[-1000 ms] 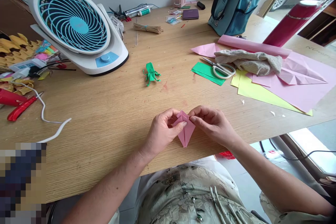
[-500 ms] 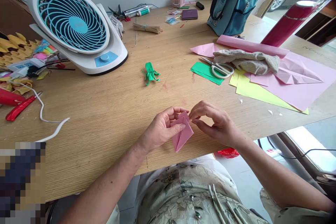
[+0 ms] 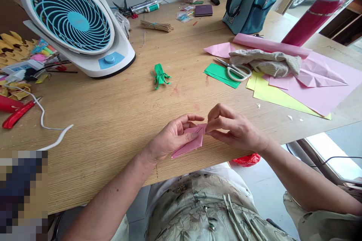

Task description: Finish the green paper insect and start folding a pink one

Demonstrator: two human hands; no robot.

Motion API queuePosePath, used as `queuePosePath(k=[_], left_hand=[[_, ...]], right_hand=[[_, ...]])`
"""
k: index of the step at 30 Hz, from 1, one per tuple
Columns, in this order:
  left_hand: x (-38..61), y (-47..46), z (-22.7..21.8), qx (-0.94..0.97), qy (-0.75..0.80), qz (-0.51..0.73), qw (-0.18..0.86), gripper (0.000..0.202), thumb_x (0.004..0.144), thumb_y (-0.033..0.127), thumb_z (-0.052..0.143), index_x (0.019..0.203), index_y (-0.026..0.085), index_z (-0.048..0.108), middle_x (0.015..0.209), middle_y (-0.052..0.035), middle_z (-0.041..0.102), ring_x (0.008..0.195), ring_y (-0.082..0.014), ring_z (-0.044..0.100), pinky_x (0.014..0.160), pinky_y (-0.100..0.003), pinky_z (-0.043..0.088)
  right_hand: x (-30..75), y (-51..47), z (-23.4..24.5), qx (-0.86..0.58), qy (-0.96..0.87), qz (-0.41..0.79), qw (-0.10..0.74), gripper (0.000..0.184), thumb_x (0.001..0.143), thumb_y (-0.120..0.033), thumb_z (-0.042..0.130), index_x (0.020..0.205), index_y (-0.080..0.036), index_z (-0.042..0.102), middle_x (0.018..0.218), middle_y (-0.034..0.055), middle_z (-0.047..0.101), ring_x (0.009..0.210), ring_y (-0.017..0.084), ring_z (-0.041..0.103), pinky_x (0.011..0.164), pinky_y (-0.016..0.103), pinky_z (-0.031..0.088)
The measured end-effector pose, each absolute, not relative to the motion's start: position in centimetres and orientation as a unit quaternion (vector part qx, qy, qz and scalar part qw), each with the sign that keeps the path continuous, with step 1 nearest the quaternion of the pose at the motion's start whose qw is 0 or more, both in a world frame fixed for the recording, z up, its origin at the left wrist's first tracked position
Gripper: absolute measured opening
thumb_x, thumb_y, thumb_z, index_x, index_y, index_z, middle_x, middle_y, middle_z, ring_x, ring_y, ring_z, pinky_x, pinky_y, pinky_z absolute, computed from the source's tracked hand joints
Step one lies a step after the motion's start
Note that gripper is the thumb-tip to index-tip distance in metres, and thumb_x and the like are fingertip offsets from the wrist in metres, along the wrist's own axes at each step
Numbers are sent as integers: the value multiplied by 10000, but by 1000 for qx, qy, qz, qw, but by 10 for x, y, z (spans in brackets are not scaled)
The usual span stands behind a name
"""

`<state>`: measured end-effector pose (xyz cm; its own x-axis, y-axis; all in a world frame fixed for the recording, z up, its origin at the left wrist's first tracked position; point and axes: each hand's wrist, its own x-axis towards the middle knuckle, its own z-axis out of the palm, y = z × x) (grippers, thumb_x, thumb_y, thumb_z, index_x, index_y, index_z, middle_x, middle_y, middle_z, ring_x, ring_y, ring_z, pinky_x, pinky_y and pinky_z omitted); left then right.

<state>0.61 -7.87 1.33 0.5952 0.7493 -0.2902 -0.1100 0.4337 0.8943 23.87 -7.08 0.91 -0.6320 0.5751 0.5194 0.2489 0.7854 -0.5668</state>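
A folded piece of pink origami paper [image 3: 190, 145] is held over the front part of the table, its narrow point aimed down to the left. My left hand [image 3: 175, 135] grips it, thumb on top and fingers behind. The fingertips of my right hand [image 3: 230, 126] pinch the upper right edge of the same paper; the exact contact is partly hidden by the fingers. Farther back on the wood lies a green folded paper figure [image 3: 160, 76] with several thin curled legs.
Right of centre, scissors [image 3: 239, 72] lie on green paper [image 3: 219, 75]. Near them are yellow sheets [image 3: 271, 96], pink sheets [image 3: 316, 99], a grey cloth [image 3: 266, 62] and a red flask [image 3: 313, 19]. A fan [image 3: 76, 26] stands left; a teal bag [image 3: 249, 3] stands behind.
The pink paper has turned clockwise, its narrow point swinging from straight down to lower left. My right fingers have closed onto its edge. The view has shifted slightly.
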Motion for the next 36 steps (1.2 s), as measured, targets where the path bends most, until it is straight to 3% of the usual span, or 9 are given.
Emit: queuePosePath(k=[7, 12, 15, 20, 22, 26, 29, 32, 36], left_hand=[[5, -78, 9, 431, 315, 268, 802, 427, 833, 279, 764, 1229, 220, 616, 917, -23, 652, 681, -75, 599, 611, -188, 476], [7, -79, 6, 390, 304, 254, 831, 410, 812, 299, 783, 1174, 231, 602, 1013, -50, 672, 588, -54, 543, 549, -198, 431], [6, -77, 7, 419, 322, 256, 809, 372, 825, 407, 761, 1107, 207, 625, 1131, -91, 665, 693, -96, 610, 602, -221, 476], [-3, -67, 7, 527, 404, 363, 653, 464, 922, 597, 544, 1080, 175, 655, 1066, -100, 690, 956, -184, 655, 824, -289, 529], [-4, -65, 6, 600, 439, 385, 547, 388, 808, 483, 748, 1021, 174, 650, 970, -61, 692, 910, -168, 651, 805, -258, 519], [0, -68, 6, 649, 449, 404, 463, 177, 838, 307, 713, 879, 167, 613, 818, -15, 652, 754, -119, 620, 703, -217, 499], [5, -72, 8, 663, 447, 427, 422, 118, 864, 245, 671, 827, 177, 582, 772, 5, 632, 705, -105, 606, 672, -207, 489], [6, -76, 10, 702, 458, 440, 322, 70, 896, 220, 640, 838, 188, 619, 824, -14, 652, 771, -128, 624, 724, -241, 505], [5, -81, 11, 762, 455, 453, 86, 75, 897, 193, 649, 893, 223, 717, 925, -43, 655, 904, -173, 605, 859, -319, 493]], right_hand=[[234, -71, 9, -231, -874, 236, 358, 148, 931, -170, 617, 1046, -245, 674, 989, 57, 559, 892, 166, 586, 767, 317, 509], [224, -70, 9, -244, -815, 369, 374, 99, 925, -271, 657, 996, -203, 646, 1049, 80, 592, 996, 189, 584, 868, 352, 511], [219, -69, 10, -273, -778, 438, 359, 120, 934, -303, 645, 893, -190, 644, 974, 59, 633, 921, 170, 605, 835, 330, 502], [212, -66, 1, -396, -685, 496, 357, 195, 906, -365, 662, 888, -172, 638, 749, -1, 621, 668, 117, 543, 602, 247, 431], [209, -64, -4, -402, -650, 527, 371, 228, 878, -389, 684, 884, -165, 644, 739, 3, 617, 653, 116, 535, 572, 241, 424], [206, -64, -9, -383, -593, 590, 392, 307, 799, -445, 761, 895, -173, 658, 821, 23, 661, 706, 135, 589, 622, 261, 478], [205, -65, -7, -396, -580, 601, 383, 344, 747, -473, 801, 815, -176, 644, 744, 4, 640, 656, 128, 568, 595, 258, 457], [200, -68, -4, -399, -584, 586, 396, 340, 762, -477, 783, 761, -179, 620, 668, -19, 586, 606, 112, 516, 553, 245, 408], [189, -75, -1, -432, -610, 511, 424, 240, 848, -412, 696, 794, -187, 632, 652, -19, 577, 594, 112, 502, 544, 245, 388]])
